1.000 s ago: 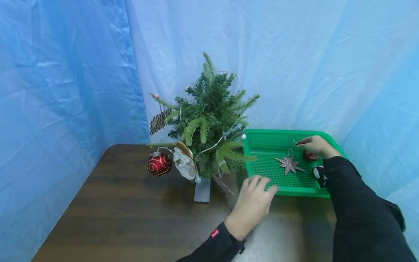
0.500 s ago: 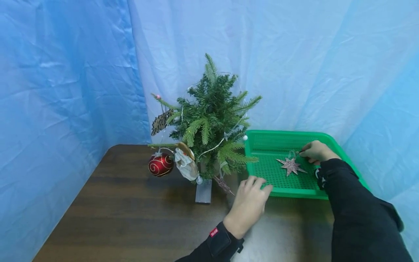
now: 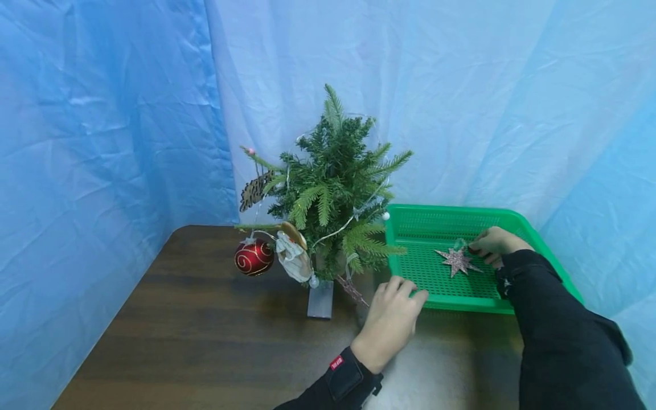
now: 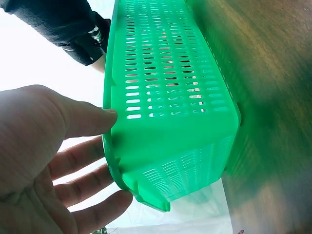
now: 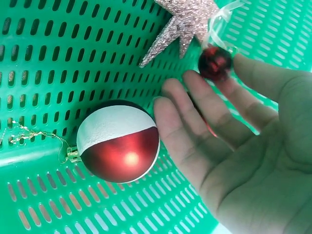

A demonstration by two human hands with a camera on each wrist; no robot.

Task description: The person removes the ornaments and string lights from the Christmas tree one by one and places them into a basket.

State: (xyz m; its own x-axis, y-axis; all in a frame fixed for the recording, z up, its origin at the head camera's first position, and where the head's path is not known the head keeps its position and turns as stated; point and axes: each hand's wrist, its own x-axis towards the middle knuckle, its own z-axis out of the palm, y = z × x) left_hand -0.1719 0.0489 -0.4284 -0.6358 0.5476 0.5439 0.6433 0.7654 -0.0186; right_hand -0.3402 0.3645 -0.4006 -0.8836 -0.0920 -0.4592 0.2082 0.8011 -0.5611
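Observation:
My left hand [image 3: 390, 319] holds the near-left corner of a green plastic basket [image 4: 165, 141]; in the left wrist view the thumb lies on the outer wall and some fingertips pass behind the rim. Reaching inside the basket, my right hand [image 5: 253, 117] pinches a small dark red ball ornament [image 5: 216, 62] between thumb and forefinger. Beside it lies a glittery pink star ornament [image 3: 457, 262] with a white ribbon loop. A larger red and white ball ornament [image 5: 119, 141] with a gold cord sits near the other fingertips in the right wrist view.
A small Christmas tree [image 3: 333, 188] stands left of the basket. On it hang a red ball [image 3: 253, 257], an angel figure [image 3: 293, 257], a wooden sign [image 3: 256, 191], another pink star [image 3: 351, 289] and a light string. Blue cloth [image 3: 451, 102] closes off the wooden table's back [image 3: 195, 336].
My right hand has lowered the small red ornament from the basket's back toward the pink star's ribbon. The left hand stays at the basket's corner, having shifted slightly left.

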